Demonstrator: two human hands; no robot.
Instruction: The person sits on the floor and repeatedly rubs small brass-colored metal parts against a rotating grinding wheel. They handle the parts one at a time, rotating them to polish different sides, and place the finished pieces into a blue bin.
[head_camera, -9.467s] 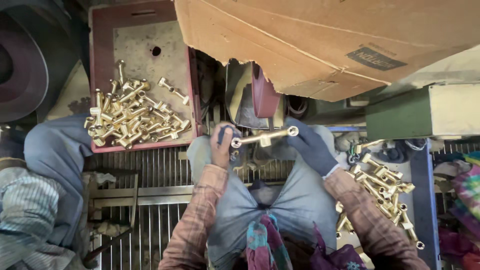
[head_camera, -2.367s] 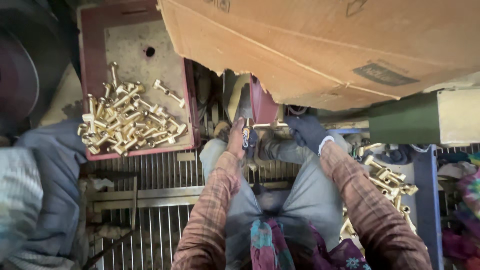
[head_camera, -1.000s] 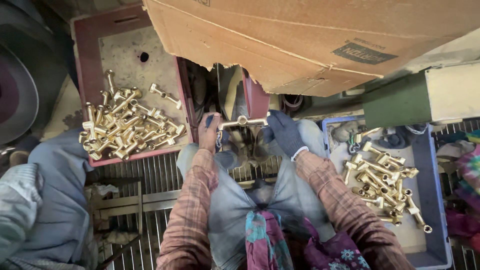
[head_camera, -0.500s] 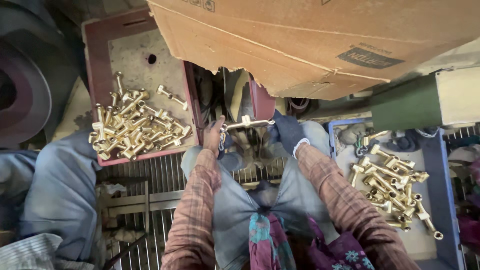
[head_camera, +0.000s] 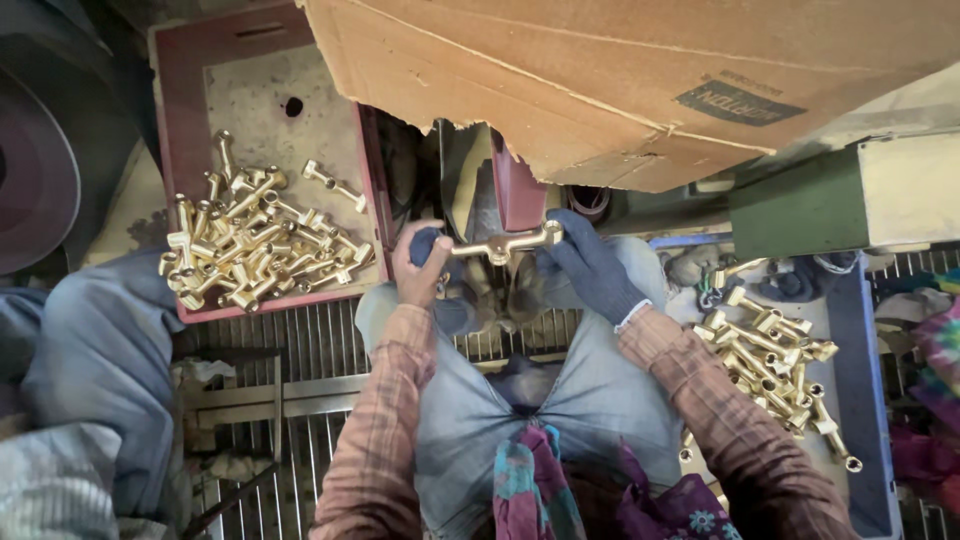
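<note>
Brass T-shaped fitting (head_camera: 503, 245), shiny, held between both hands.

Both hands, left (head_camera: 420, 268) and gloved right (head_camera: 590, 265), gripping brass fitting (head_camera: 503, 243), red tray (head_camera: 200, 80) of seemingly similar fittings (head_camera: 255, 245) nearby

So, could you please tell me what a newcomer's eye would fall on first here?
Probably the brass fitting at centre, held between the left hand and the gloved right hand. Next, the shiny brass heaps: one in the red tray at left, another in the blue tray at right.
</note>
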